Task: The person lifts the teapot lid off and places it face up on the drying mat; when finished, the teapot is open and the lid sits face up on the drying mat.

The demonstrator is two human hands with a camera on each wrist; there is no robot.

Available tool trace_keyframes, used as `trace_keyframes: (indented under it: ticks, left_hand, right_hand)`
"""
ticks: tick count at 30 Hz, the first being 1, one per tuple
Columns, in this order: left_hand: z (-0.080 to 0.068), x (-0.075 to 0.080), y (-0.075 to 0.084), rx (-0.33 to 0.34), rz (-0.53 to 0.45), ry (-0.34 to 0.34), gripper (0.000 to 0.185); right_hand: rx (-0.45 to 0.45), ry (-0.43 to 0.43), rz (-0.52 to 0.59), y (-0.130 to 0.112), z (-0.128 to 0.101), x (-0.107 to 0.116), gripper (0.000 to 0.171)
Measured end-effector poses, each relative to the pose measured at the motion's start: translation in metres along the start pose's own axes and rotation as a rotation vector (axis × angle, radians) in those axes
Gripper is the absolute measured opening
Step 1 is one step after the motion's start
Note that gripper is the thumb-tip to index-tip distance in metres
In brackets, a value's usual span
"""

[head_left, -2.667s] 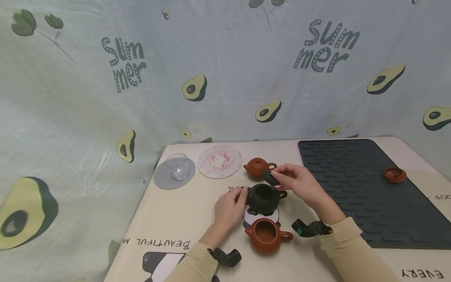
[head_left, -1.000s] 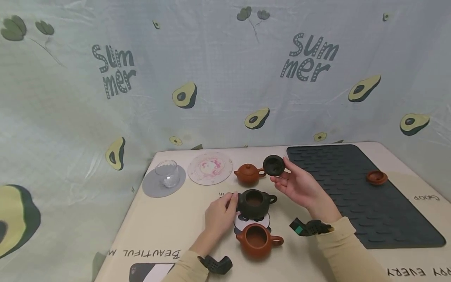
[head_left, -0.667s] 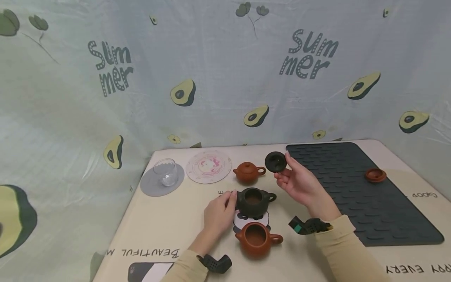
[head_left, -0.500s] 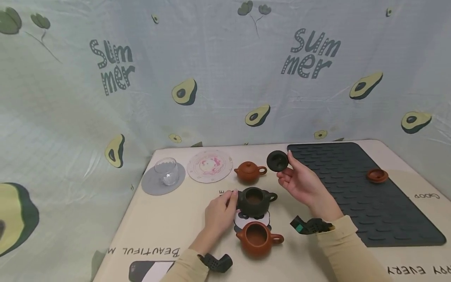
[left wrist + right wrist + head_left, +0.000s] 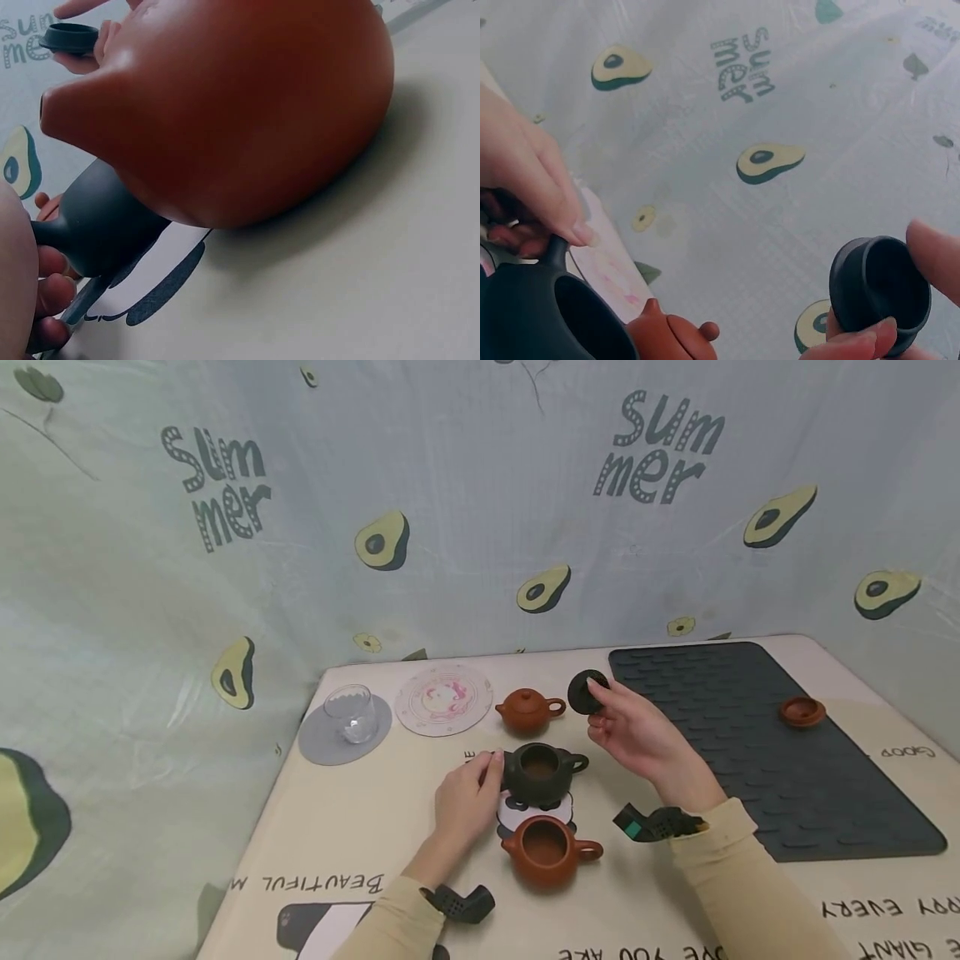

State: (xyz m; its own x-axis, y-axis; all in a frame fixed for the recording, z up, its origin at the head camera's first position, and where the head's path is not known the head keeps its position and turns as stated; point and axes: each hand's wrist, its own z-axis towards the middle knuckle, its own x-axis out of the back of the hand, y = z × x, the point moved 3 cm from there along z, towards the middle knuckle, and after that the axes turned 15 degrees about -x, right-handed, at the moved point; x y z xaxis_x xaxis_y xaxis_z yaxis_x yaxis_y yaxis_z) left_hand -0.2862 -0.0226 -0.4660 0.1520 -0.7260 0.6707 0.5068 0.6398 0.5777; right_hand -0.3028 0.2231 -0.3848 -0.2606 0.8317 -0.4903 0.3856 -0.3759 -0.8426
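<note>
Beige table (image 5: 360,827) (avocado-print backdrop (image 5: 450,527)); right hand (image 5: 637,739) pinches black lid (image 5: 586,692).

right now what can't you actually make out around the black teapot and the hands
- Left hand fingertips: in the head view the black teapot hides how they grip its spout side.
- Black lid: in the right wrist view the frame's lower edge cuts off the right hand.
- Panda coaster: mostly covered by both teapots.
- Open brown teapot: fills the left wrist view, blocking the table behind.

Dark round lid (image 5: 587,691) aloft, underside showing; dark teapot (image 5: 542,771) open, upright on panda coaster (image 5: 529,812).
</note>
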Motion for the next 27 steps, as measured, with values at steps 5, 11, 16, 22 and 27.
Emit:
trace_keyframes:
  ticks: [5, 11, 16, 22, 27]
  left_hand:
    - [0.0, 0.002, 0.0, 0.013, -0.015, -0.005, 0.038]
    - [0.0, 0.002, -0.002, 0.0, -0.009, -0.001, 0.039]
    - [0.002, 0.002, -0.002, -0.015, -0.002, -0.003, 0.04]
    - [0.002, 0.003, -0.001, -0.004, -0.007, -0.011, 0.038]
    - [0.001, 0.004, -0.001, 0.003, -0.014, -0.01, 0.038]
  right_hand:
    - [0.004, 0.036, -0.035, -0.002, 0.002, -0.001, 0.006]
    - [0.006, 0.093, -0.079, -0.004, 0.0, 0.003, 0.009]
    - [0.015, 0.149, -0.102, -0.007, -0.002, 0.009, 0.013]
    - [-0.009, 0.234, -0.188, -0.011, -0.003, 0.022, 0.023]
    - [0.022, 0.353, -0.234, -0.022, -0.014, 0.036, 0.057]
